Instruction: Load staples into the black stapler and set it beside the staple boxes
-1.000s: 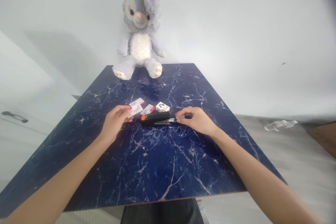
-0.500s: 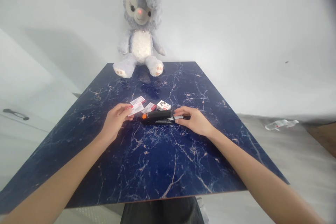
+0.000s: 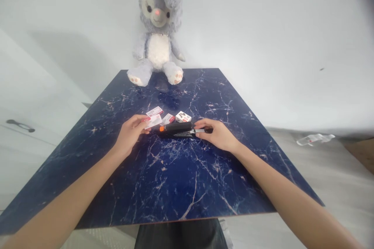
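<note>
My left hand is closed on a small red and white box, pinched between thumb and fingers and tilted just above the table. A black stapler with an orange end lies across the table between my hands, its orange end pointing left. My right hand grips its right end, where a silver metal part shows between thumb and fingers. Two more red and white boxes, one behind the held box and one behind the stapler, lie close by. A white box with a dark printed picture stands behind the stapler.
A grey plush toy sits at the far edge of the blue marbled table, against the white wall. A clear plastic bottle lies on the floor at the right. On the left is a white cabinet door with a dark handle.
The whole view has shifted slightly to the right. Both hands keep the same grips, and the boxes and stapler have not visibly moved on the table.
</note>
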Motion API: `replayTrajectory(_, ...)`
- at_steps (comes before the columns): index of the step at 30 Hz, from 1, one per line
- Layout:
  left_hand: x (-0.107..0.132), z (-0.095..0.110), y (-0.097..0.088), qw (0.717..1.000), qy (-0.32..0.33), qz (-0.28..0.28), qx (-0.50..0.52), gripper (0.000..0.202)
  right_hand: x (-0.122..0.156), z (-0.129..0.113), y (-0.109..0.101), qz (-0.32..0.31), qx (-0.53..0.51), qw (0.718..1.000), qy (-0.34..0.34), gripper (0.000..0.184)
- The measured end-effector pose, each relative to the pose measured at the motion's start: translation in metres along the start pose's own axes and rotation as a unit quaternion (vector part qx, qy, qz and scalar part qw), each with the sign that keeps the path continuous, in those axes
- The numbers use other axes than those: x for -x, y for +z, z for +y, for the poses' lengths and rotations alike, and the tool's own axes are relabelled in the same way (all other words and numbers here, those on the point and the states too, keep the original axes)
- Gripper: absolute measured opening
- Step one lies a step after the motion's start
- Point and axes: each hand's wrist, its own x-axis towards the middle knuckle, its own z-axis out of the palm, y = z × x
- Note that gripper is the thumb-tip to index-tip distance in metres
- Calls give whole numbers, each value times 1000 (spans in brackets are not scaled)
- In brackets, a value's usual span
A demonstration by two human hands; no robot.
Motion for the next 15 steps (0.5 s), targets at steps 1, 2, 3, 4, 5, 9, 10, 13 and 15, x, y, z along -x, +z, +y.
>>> replayTrajectory(1,0,1,0,1000,0,-1,-2,37,0,0,0,0,1,1000,0,29)
replayTrajectory(2,1,1,0,1000,-1,-2,-3,37,0,0,0,-1,3,1000,0,29)
replayTrajectory(3,1,2,1,1000,-2,-2,-5,37,0,0,0,-1,4,1000,-1,29)
replayTrajectory(4,2,3,1,1000,-3,-2,-6,37,0,0,0,-1,6,1000,-1,29)
replayTrajectory(5,2,3,1,1000,-3,-2,-7,37,0,0,0,-1,7,1000,-2,29)
replayTrajectory(9,2,2,1,1000,-2,0,-7,37,0,1,-1,0,14,1000,-4,28)
replayTrajectory(10,2,1,1,1000,-2,-1,-8,37,0,1,-1,0,15,1000,-5,28)
replayTrajectory(13,1,-1,0,1000,3,-5,-11,36,0,1,-1,-1,12,1000,-8,28)
replayTrajectory(15,1,-1,0,1000,5,-8,-12,35,0,1,-1,-3,9,1000,-9,28)
